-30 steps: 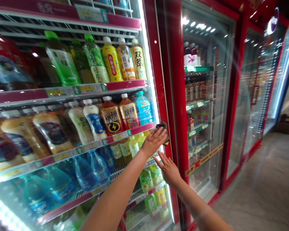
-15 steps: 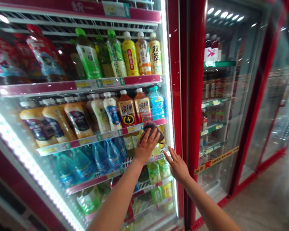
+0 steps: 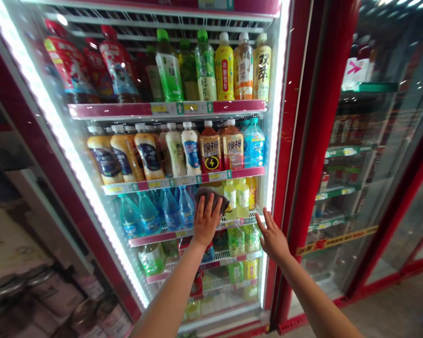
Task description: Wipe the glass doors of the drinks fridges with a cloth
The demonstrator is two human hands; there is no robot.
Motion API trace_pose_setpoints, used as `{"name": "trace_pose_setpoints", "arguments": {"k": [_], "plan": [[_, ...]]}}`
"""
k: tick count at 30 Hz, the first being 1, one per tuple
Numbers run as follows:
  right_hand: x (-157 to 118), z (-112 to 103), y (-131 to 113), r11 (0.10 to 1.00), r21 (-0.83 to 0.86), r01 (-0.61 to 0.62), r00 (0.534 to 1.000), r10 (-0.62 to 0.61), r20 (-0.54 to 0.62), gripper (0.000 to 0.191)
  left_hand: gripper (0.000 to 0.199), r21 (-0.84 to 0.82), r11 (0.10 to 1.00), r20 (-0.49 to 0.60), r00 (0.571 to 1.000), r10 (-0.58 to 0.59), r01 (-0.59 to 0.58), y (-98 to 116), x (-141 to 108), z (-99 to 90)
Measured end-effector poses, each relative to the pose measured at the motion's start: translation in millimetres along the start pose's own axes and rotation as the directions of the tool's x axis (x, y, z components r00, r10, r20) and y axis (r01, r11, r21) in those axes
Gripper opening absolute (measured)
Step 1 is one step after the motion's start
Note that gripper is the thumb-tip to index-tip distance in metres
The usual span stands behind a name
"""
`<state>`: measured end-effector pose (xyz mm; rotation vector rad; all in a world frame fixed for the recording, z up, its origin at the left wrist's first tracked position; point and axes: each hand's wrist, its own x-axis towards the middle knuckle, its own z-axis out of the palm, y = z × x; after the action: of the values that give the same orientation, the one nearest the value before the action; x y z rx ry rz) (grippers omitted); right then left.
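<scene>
My left hand [image 3: 206, 220] presses a dark grey cloth [image 3: 211, 199] flat against the glass door of a lit drinks fridge, its fingers spread over the cloth. Behind the cloth is the shelf of blue bottles [image 3: 171, 206] and pale yellow-green bottles [image 3: 243, 197]. My right hand [image 3: 273, 234] is held up with its fingers apart, near the lit right edge of the door [image 3: 270, 197]. Nothing is in it. Whether its fingertips touch the glass I cannot tell.
Shelves of bottled drinks fill the fridge; red-capped bottles [image 3: 118, 65] stand at upper left. A red frame post [image 3: 333, 94] parts this door from another glass fridge [image 3: 391, 178]. Stacked silver-lidded containers [image 3: 45, 286] are at lower left.
The cloth under my left hand has moved left and down across the glass, from below the brown bottles toward the blue ones. My right hand stays by the right edge. The view has turned left.
</scene>
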<state>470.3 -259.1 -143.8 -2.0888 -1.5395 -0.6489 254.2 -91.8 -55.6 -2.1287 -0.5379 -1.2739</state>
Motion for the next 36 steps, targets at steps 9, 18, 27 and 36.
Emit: {"name": "trace_pose_setpoints", "arguments": {"k": [9, 18, 27, 36], "plan": [[-2.6, -1.2, 4.7, 0.999, -0.007, 0.038, 0.999, -0.038, 0.004, 0.105, 0.071, 0.034, 0.998, 0.001, 0.999, 0.045, -0.045, -21.3, 16.1, -17.8], [-6.1, -14.3, -3.7, 0.997, 0.072, 0.029, 0.999, -0.028, -0.02, 0.085, 0.076, 0.037, 0.998, 0.073, 0.997, 0.038, -0.041, -21.2, 3.9, -27.2], [21.2, -30.9, -43.7, 0.965, 0.057, 0.255, 0.954, -0.241, -0.178, 0.043, 0.076, 0.098, 0.98, -0.036, 0.985, -0.169, 0.172, -44.4, -16.9, -40.9], [70.3, -29.2, -96.8, 0.86, 0.036, 0.51, 0.847, -0.494, -0.195, 0.062, 0.072, 0.097, 0.967, -0.048, 0.972, -0.232, 0.235, -78.4, -13.4, -60.3]]}}
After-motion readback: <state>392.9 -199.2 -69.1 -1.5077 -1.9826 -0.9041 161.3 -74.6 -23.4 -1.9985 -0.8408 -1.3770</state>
